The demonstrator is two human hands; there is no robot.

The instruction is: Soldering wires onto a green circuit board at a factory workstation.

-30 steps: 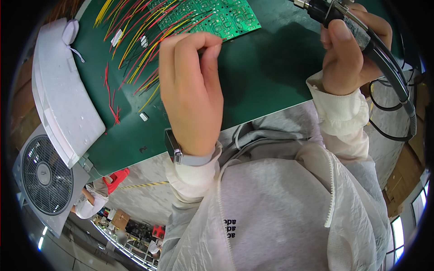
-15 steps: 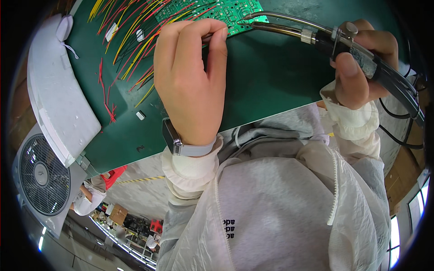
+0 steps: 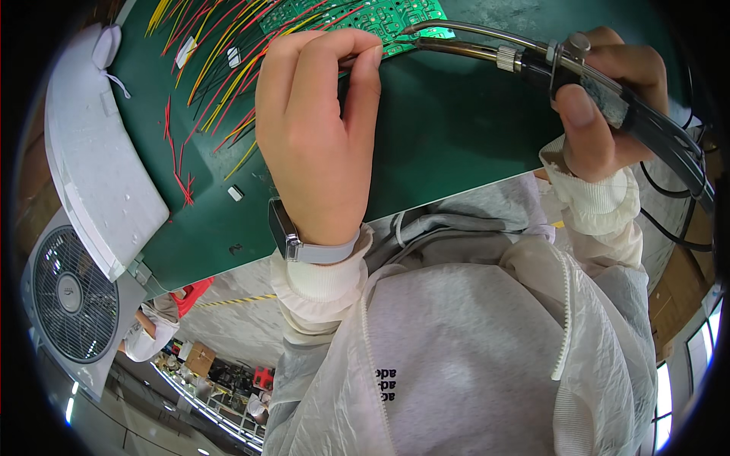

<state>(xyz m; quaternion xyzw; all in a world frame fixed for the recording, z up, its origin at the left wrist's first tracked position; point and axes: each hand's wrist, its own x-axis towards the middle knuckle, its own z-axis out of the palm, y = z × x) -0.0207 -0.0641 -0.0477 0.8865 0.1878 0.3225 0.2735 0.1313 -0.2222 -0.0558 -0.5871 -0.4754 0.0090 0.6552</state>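
Observation:
At the near edge of a green circuit board [image 3: 414, 19], my left hand [image 3: 319, 121] pinches a thin wire between thumb and forefinger. Most of that wire is hidden by the fingers. My right hand [image 3: 608, 114] is closed around a soldering iron [image 3: 532, 64] with a curved metal feed tube [image 3: 471, 29] running above its shaft. The iron's tip and the tube's end come together over the board, just right of my left fingertips. Red, yellow and black wires [image 3: 228, 53] fan out left of the board.
Loose red wire pieces [image 3: 176, 163] and a small white block [image 3: 236, 193] lie on the green tabletop [image 3: 456, 137]. A white foam piece [image 3: 99, 152] and a grey fan [image 3: 76, 292] stand at the left. Black cables [image 3: 669, 235] hang at the right. Another person [image 3: 144, 338] is in the background.
The soldering iron and my right hand have shifted slightly left, bringing the tip nearer my left fingertips. My left hand has moved a little left and keeps its pinch.

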